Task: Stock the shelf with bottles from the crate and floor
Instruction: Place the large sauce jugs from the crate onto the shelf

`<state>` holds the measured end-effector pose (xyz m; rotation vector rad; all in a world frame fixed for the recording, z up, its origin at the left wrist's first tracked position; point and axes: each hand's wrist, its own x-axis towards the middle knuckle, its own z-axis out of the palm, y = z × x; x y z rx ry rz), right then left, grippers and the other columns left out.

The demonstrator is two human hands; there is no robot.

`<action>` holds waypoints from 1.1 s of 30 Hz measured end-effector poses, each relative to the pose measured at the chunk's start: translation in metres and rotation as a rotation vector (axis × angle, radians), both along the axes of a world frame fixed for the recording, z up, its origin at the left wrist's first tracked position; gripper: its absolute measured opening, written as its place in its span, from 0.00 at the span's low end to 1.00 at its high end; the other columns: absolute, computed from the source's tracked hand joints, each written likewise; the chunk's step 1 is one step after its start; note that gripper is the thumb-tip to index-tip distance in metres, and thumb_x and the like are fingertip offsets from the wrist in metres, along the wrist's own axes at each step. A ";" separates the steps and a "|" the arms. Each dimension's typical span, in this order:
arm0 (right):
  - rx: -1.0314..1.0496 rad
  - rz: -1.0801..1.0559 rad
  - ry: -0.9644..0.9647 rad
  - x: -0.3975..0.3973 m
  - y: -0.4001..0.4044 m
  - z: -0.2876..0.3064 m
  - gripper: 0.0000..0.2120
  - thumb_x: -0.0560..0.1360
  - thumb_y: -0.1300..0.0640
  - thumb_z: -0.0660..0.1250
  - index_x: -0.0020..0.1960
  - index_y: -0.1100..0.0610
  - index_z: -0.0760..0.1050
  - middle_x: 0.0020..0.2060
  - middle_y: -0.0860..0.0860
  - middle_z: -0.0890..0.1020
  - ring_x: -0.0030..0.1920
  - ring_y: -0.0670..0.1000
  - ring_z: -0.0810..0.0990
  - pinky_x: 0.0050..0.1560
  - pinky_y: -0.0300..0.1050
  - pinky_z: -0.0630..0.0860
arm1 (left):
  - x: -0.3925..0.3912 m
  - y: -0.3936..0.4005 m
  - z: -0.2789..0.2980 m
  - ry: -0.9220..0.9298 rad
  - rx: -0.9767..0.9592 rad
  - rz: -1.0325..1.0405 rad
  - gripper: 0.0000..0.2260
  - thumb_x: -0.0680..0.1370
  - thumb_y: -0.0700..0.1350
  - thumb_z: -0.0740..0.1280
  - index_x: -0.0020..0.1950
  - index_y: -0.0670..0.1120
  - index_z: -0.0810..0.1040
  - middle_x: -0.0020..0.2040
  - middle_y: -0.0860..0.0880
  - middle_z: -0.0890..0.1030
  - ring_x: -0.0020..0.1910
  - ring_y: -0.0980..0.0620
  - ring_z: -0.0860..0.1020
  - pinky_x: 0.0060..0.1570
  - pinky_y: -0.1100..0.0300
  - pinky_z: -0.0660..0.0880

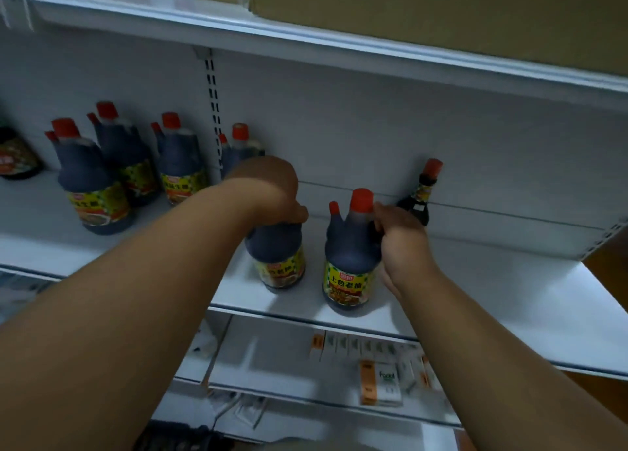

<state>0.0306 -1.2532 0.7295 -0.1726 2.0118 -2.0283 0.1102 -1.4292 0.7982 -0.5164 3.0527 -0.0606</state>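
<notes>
Two dark sauce bottles with red caps and yellow labels stand near the front of the white middle shelf (pixel 492 290). My left hand (pixel 272 192) covers the top of the left bottle (pixel 277 253) and grips it. My right hand (pixel 401 236) is closed around the handle side of the right bottle (pixel 351 260), just below its cap. Both bottles are upright and rest on the shelf board.
Several bottles of the same kind (pixel 91 185) stand further left on the shelf. A small slim bottle (pixel 423 195) stands at the back wall behind my right hand. A cardboard box (pixel 441 5) sits on the shelf above. Small white and orange boxes (pixel 380 382) lie on the lower shelf.
</notes>
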 end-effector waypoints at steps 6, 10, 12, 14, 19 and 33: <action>0.001 0.038 -0.002 -0.027 -0.003 -0.007 0.19 0.80 0.55 0.61 0.30 0.53 0.73 0.32 0.50 0.79 0.42 0.52 0.77 0.47 0.49 0.70 | -0.027 -0.004 -0.009 0.065 -0.036 -0.061 0.20 0.74 0.59 0.65 0.30 0.45 0.74 0.28 0.49 0.75 0.29 0.52 0.75 0.34 0.56 0.74; 0.089 0.070 0.101 -0.033 -0.005 -0.008 0.26 0.81 0.56 0.60 0.23 0.47 0.73 0.22 0.41 0.72 0.34 0.48 0.71 0.42 0.47 0.66 | -0.042 -0.006 -0.011 0.081 -0.055 -0.140 0.20 0.75 0.57 0.65 0.30 0.45 0.73 0.27 0.48 0.73 0.27 0.52 0.71 0.29 0.59 0.66; 0.116 0.076 0.120 -0.032 -0.003 -0.005 0.25 0.81 0.57 0.59 0.25 0.49 0.72 0.23 0.42 0.72 0.33 0.48 0.70 0.40 0.45 0.65 | -0.044 -0.009 -0.016 0.145 -0.059 -0.182 0.20 0.77 0.57 0.62 0.33 0.44 0.76 0.33 0.48 0.76 0.31 0.52 0.73 0.31 0.58 0.65; 0.139 0.049 0.169 -0.029 -0.002 -0.002 0.18 0.81 0.59 0.58 0.33 0.53 0.71 0.29 0.47 0.74 0.35 0.49 0.71 0.38 0.45 0.65 | -0.047 -0.014 -0.024 0.270 -0.025 -0.230 0.17 0.79 0.56 0.61 0.40 0.45 0.79 0.42 0.48 0.77 0.39 0.51 0.75 0.38 0.57 0.69; 0.275 -0.044 0.482 -0.015 -0.003 0.000 0.08 0.83 0.56 0.56 0.49 0.57 0.71 0.40 0.54 0.77 0.42 0.51 0.77 0.44 0.48 0.73 | -0.046 -0.019 -0.037 0.475 0.166 -0.355 0.07 0.78 0.51 0.65 0.48 0.49 0.78 0.48 0.51 0.74 0.44 0.51 0.76 0.42 0.56 0.72; 0.716 -0.074 0.841 -0.013 -0.030 0.001 0.14 0.80 0.50 0.64 0.61 0.57 0.72 0.50 0.57 0.78 0.53 0.61 0.75 0.50 0.54 0.73 | 0.004 -0.021 -0.077 0.668 0.435 -0.201 0.31 0.74 0.46 0.72 0.75 0.49 0.64 0.66 0.46 0.72 0.64 0.45 0.71 0.62 0.52 0.71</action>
